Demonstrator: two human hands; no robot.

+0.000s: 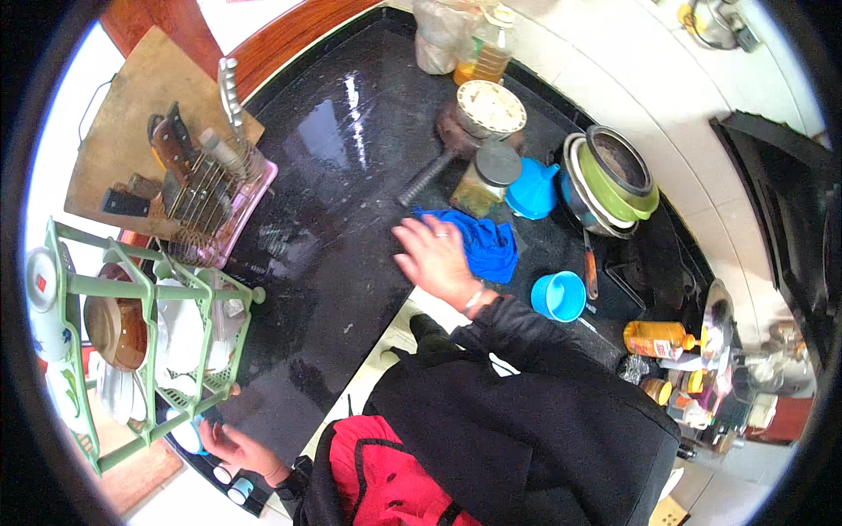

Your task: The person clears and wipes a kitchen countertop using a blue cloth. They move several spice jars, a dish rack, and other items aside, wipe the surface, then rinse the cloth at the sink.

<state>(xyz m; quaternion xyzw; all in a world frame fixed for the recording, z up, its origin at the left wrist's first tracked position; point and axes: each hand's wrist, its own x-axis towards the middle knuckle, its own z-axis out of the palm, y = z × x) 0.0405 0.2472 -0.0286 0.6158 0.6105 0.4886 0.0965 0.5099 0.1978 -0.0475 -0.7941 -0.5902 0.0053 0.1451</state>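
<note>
My right hand (437,260), with a ring on one finger, is spread palm down at the left edge of a crumpled blue cloth (490,246) on the black countertop (316,263). It overlaps the cloth in view, and I cannot tell whether it touches it. My left hand (240,452) is at the lower left with its fingers apart, near the foot of a green dish rack (148,289). Beside its fingertips is a white container with a blue rim (186,430). No object shows in either hand. The countertop has shiny reflections.
A pink-based knife holder (247,210) and a wooden board (118,144) stand at left. Beyond the cloth are a lidded jar (487,177), a blue funnel (534,187), a long-handled pan (431,174), stacked bowls (608,181) and an oil bottle (487,46). A blue cup (558,296) stands at right.
</note>
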